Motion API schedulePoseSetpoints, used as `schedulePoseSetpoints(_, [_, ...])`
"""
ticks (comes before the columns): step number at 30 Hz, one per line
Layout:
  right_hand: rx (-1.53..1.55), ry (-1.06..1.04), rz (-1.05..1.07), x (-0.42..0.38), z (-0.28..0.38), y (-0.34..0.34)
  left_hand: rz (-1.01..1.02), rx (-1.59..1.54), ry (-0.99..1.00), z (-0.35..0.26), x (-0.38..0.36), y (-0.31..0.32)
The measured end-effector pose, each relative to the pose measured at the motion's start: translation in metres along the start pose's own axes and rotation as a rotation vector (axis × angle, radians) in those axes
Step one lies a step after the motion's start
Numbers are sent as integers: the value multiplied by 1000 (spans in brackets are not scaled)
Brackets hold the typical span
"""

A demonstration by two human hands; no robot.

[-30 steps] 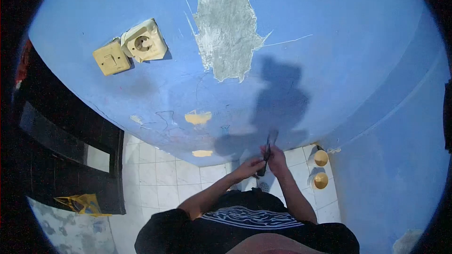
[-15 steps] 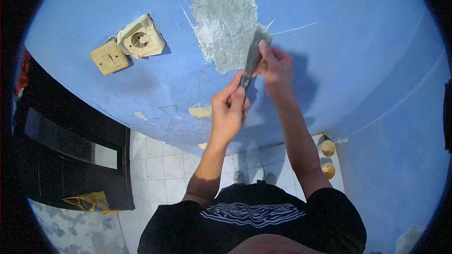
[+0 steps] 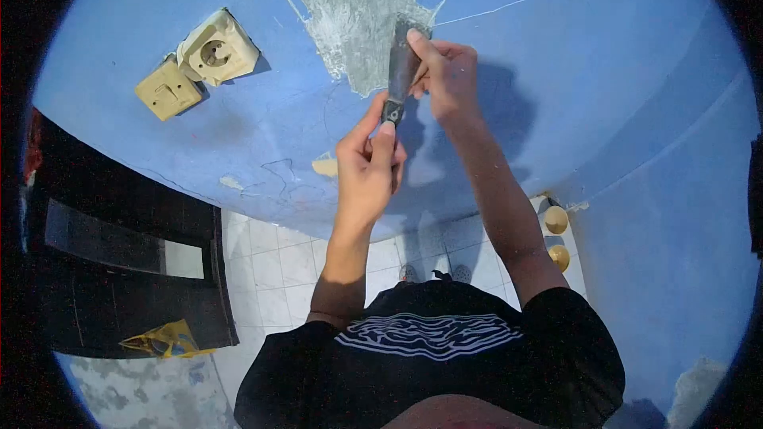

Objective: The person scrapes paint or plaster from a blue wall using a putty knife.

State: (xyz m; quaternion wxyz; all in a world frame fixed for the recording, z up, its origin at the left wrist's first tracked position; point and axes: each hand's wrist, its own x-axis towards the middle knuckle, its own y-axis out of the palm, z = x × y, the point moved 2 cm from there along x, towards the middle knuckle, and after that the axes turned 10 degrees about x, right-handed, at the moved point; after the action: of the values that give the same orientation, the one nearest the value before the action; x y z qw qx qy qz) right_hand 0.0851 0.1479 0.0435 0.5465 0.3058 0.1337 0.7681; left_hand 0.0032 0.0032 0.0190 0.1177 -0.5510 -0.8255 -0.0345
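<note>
A putty knife with a broad grey blade point(image 3: 402, 63) points up, in front of the lower right edge of a rough grey patch point(image 3: 354, 12) on the blue wall point(image 3: 572, 71). Closed around its dark handle is my left hand point(image 3: 369, 159), the thumb lying on top. My right hand point(image 3: 449, 75) pinches the blade near its wide end, thumb on the face and fingers partly hidden behind it.
A socket point(image 3: 214, 52) and a light switch point(image 3: 168, 90) hang on the wall at left. Below stand dark furniture point(image 3: 119, 270) with a yellow bag point(image 3: 167, 339) and, at right, two round yellowish objects point(image 3: 556, 220) on the tiled floor point(image 3: 270, 270).
The wall, patch and socket have shifted up and left in view. Both hands and the knife appear higher and further left, and the blade is more upright. Both hands keep their hold.
</note>
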Motion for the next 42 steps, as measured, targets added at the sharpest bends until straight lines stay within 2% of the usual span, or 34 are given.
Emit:
schedulePoseSetpoints(5, [80, -25, 36, 6, 7, -4, 17, -9, 18, -11, 5, 14])
schedulePoseSetpoints(8, [-63, 33, -24, -3, -4, -11, 43, -36, -37, -4, -13, 7])
schedulePoseSetpoints(10, [126, 42, 3, -5, -8, -5, 71, -52, -13, 0, -3, 10])
schedulePoseSetpoints(11, [-13, -24, -148, 0, -2, -11, 33, -16, 5, 3, 5, 19])
schedulePoseSetpoints(14, [133, 16, -99, 5, -1, -18, -25, 60, 55, -6, 6, 30])
schedulePoseSetpoints(17, [77, 63, -112, -6, -5, -17, 71, -195, -80, -1, -6, 23])
schedulePoseSetpoints(21, [123, 70, -132, -9, -15, -15, 75, -171, -80, 2, -8, 14])
schedulePoseSetpoints(26, [129, -27, -106, 2, -3, -16, 51, -55, -46, -8, 9, 23])
schedulePoseSetpoints(30, [143, -20, -129, -3, -21, -19, 37, -56, -70, 8, 3, 17])
schedulePoseSetpoints(32, [95, -53, -31, -5, -23, -18, 27, -51, -14, 9, 1, 13])
schedulePoseSetpoints(36, [258, 51, -175, 10, -17, -15, 37, -41, -38, -3, 13, 23])
schedulePoseSetpoints(42, [201, 106, -22, -5, -16, -19, -33, -85, -61, 12, 1, 20])
